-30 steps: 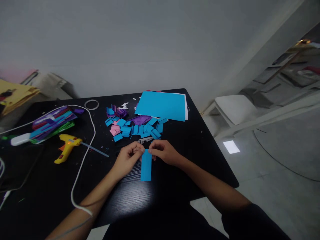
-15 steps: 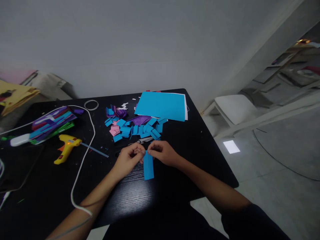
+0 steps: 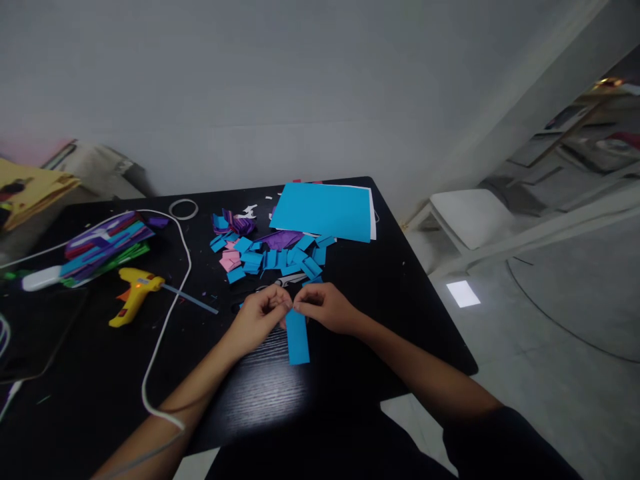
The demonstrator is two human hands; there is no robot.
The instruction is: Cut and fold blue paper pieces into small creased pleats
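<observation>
Between my two hands a narrow blue paper strip (image 3: pixel 299 339) hangs down toward the black table (image 3: pixel 360 373). My left hand (image 3: pixel 263 313) pinches its top left corner, and my right hand (image 3: pixel 323 307) pinches the top right corner, the fingertips nearly touching. Just beyond my fingers lie scissors (image 3: pixel 291 279), partly hidden. Behind them spreads a pile of small folded blue papers (image 3: pixel 273 259), with pink pieces (image 3: pixel 230 260) at its left and a purple folded bunch (image 3: pixel 240 223) further back. Large blue sheets (image 3: pixel 323 210) rest at the table's back edge.
A yellow glue gun (image 3: pixel 135 293) with a glue stick lies at the left, beside a white cable (image 3: pixel 165 327). Behind it is a bundle of coloured strips (image 3: pixel 107 247). A tape ring (image 3: pixel 183 209) lies near the wall. A white stool (image 3: pixel 470 217) stands right of the table.
The blue strip's lower end has shifted slightly down and to the right. Both hands keep their pinch on it, with only a very small shift of the fingers.
</observation>
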